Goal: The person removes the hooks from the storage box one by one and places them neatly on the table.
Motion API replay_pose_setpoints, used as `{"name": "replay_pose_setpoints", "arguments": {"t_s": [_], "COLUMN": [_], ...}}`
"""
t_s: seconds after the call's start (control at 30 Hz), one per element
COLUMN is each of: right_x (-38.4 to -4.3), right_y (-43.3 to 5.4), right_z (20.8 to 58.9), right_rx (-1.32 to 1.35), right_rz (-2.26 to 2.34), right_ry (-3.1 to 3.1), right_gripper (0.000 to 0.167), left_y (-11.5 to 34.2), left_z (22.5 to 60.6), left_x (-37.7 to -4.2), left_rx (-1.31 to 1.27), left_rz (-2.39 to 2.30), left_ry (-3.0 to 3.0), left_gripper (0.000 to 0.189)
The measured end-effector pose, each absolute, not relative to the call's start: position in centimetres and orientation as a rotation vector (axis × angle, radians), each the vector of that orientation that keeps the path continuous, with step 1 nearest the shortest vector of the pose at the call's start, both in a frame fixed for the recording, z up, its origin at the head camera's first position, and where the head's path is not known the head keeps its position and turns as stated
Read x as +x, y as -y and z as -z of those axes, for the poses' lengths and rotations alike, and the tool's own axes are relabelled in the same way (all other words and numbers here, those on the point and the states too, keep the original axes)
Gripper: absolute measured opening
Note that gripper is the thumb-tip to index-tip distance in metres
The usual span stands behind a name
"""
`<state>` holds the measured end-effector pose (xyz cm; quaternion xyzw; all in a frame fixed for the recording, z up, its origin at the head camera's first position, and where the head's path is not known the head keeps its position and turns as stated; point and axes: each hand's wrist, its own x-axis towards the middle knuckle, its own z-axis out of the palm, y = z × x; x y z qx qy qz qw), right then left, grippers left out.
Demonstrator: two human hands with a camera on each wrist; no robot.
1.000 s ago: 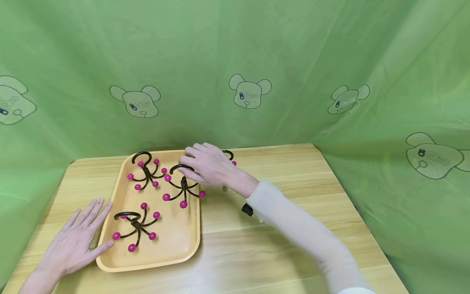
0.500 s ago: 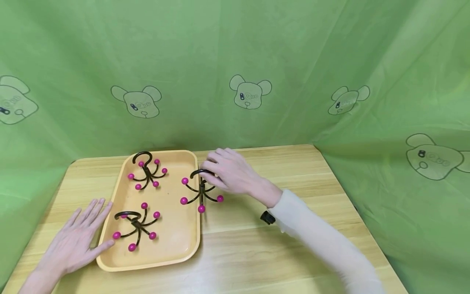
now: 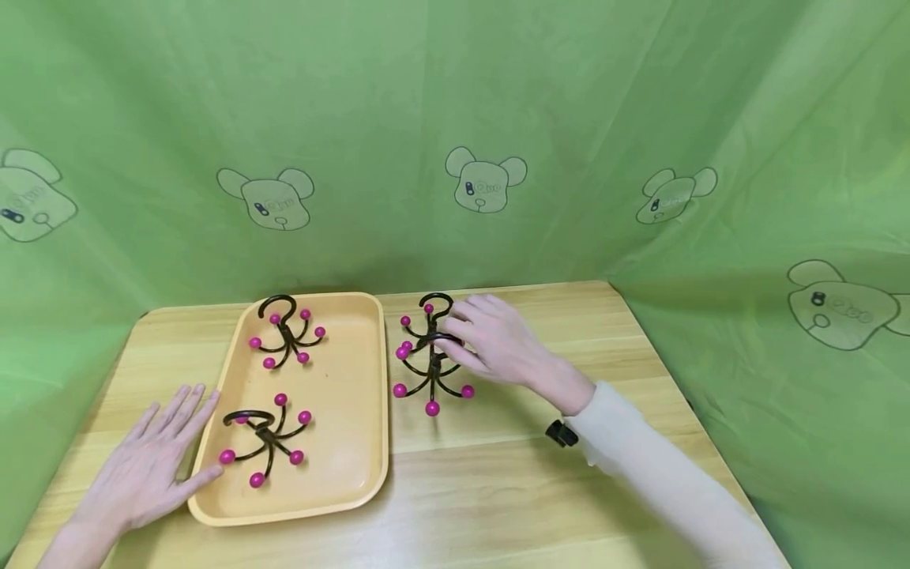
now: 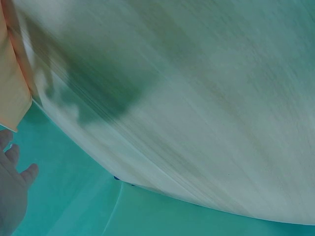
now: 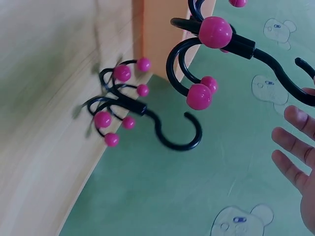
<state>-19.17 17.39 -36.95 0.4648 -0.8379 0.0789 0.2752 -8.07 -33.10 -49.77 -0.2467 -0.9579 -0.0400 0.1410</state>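
My right hand (image 3: pixel 498 344) holds a black multi-arm hanger hook (image 3: pixel 435 365) with pink ball tips by its curved top. In the right wrist view this hanger hook (image 5: pixel 242 46) hangs in the air, tilted, near my fingers (image 5: pixel 290 142). A matching hanger hook (image 5: pixel 132 104) stands on the table behind it, partly covered in the head view. My left hand (image 3: pixel 145 466) lies flat with fingers spread at the left side of a yellow tray (image 3: pixel 348 450), its thumb at the rim. Two more such hanger hooks, one at the back (image 3: pixel 286 336) and one in front (image 3: pixel 265 435), stand in the tray.
The wooden table (image 3: pixel 540 490) stretches to the right of the tray. A green curtain (image 3: pixel 384 237) printed with bear heads encloses the table's back and sides. The left wrist view shows mostly tabletop (image 4: pixel 197 123) and a bit of tray wall (image 4: pixel 12 83).
My right hand has carried the hanger hook rightward, from over the tray's right part to over the table in front of the standing one. My left hand has stayed put.
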Motion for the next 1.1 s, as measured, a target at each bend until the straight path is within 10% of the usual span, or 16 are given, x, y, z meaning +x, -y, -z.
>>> {"name": "replay_pose_setpoints", "arguments": {"t_s": [1.1], "right_x": [-21.4], "right_y": [-27.5], "right_z": [39.2], "right_rx": [1.027], "right_rz": [-0.239], "right_ry": [2.439], "right_gripper": [0.021], "left_y": [33.0], "left_z": [49.8], "left_x": [-8.0], "left_rx": [-0.717], "left_rz": [0.112], "left_ry": [2.761], "left_gripper": [0.105]}}
